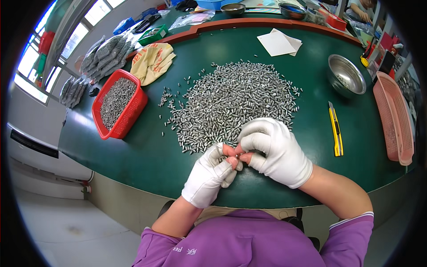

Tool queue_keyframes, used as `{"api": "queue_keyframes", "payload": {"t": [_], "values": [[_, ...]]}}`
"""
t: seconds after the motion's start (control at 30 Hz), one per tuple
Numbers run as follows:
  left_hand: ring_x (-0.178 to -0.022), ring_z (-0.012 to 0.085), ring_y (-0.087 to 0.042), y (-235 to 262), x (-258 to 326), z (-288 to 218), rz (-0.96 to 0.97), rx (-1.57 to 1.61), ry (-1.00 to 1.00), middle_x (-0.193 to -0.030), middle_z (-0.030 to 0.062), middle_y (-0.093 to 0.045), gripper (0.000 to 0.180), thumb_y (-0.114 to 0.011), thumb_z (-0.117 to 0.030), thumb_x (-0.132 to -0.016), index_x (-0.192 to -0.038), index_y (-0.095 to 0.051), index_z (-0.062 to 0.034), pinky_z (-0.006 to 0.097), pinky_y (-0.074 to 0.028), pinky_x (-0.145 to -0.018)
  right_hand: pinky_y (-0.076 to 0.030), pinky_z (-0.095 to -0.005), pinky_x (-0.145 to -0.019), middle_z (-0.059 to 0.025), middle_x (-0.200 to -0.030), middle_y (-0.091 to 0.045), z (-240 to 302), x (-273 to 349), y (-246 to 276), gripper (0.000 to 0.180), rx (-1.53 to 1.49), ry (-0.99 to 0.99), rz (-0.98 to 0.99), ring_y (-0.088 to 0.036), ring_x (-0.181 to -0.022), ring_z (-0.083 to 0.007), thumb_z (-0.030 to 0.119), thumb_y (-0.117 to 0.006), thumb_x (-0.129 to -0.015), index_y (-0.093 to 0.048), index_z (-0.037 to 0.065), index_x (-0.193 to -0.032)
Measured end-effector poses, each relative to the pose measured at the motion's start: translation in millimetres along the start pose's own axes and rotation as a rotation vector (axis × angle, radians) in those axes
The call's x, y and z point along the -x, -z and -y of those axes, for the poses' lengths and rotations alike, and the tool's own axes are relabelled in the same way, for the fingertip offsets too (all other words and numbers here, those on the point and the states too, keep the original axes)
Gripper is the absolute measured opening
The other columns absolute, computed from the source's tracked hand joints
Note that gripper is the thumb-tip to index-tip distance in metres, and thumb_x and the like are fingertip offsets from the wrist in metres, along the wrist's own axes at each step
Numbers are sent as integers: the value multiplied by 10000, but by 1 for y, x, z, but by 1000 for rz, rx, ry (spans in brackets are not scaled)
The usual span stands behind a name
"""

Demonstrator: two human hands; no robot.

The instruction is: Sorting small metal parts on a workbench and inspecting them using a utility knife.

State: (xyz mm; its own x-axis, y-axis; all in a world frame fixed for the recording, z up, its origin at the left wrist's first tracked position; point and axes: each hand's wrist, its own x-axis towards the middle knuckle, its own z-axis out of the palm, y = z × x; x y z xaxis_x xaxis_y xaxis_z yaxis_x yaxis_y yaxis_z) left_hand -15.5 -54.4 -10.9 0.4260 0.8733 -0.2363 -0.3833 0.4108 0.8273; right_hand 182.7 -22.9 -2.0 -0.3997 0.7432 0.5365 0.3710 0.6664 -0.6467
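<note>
My left hand (205, 177) and my right hand (279, 155) meet at the near edge of a big heap of small silvery metal parts (235, 100). Both wear white gloves that leave the thumb and index fingertips bare. Between those fingertips is a tiny metal part (237, 156), pinched from both sides and mostly covered, so its exact shape is hard to see. The heaped parts are short, narrow and pointed or rounded at the ends. Some lie scattered along the heap's left side on the green tabletop (133, 155).
Left of the heap stand a red basket (130, 116) of similar parts and a yellow cloth (153, 64). A yellow utility knife (335, 129), a steel bowl (347, 71) and a pink basket (394, 118) are at right. White cards (276, 43) lie behind. A person's hand (364, 17) shows far right.
</note>
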Motion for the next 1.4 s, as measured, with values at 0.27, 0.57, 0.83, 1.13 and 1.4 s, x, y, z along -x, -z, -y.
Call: {"api": "queue_keyframes", "payload": {"t": [0.27, 0.57, 0.83, 1.13, 1.4], "values": [[-565, 43, -426, 3, -1, 0, 14, -13, 5, -846, 28, -602, 146, -640, -194, -950, -1018, -565, -90, 184, -325, -498, -483, -389, -673, -29, -880, -631, 3, -1, 1, 231, 163, 206, -83, -631, -834, -263, 108, -780, -624, -655, 109, -818], [-577, 52, -413, 6, -1, 2, 12, 53, -43, -859, 9, -591, 212, -599, -291, -973, -1041, -580, -91, 182, -306, -502, -499, -378, -739, -30, -856, -632, -15, -4, 10, 104, 523, 126, -18, -615, -856, -232, 118, -633, -709, -669, 112, -806], [-595, 63, -411, 9, -3, 3, 52, 75, -46, -902, 29, -583, 306, -643, -315, -941, -1135, -541, -101, 189, -307, -516, -492, -400, -782, -60, -913, -613, -13, -5, 5, 153, 509, 116, 66, -603, -953, -263, 108, -715, -660, -639, 102, -792], [-599, 43, -406, 6, -1, 2, 39, 9, -27, -891, 27, -566, 230, -617, -244, -958, -1094, -527, -82, 181, -314, -516, -477, -412, -836, -64, -965, -614, -6, -3, 3, 187, 305, 64, -34, -588, -1017, -289, 109, -739, -672, -591, 95, -785], [-544, 47, -390, -4, 1, -1, -21, -57, -22, -852, 35, -623, 163, -647, -180, -941, -1044, -567, -82, 183, -288, -480, -480, -421, -813, -53, -970, -617, 4, -2, 4, 224, 81, 105, 35, -608, -984, -292, 113, -765, -656, -599, 107, -806]]}}
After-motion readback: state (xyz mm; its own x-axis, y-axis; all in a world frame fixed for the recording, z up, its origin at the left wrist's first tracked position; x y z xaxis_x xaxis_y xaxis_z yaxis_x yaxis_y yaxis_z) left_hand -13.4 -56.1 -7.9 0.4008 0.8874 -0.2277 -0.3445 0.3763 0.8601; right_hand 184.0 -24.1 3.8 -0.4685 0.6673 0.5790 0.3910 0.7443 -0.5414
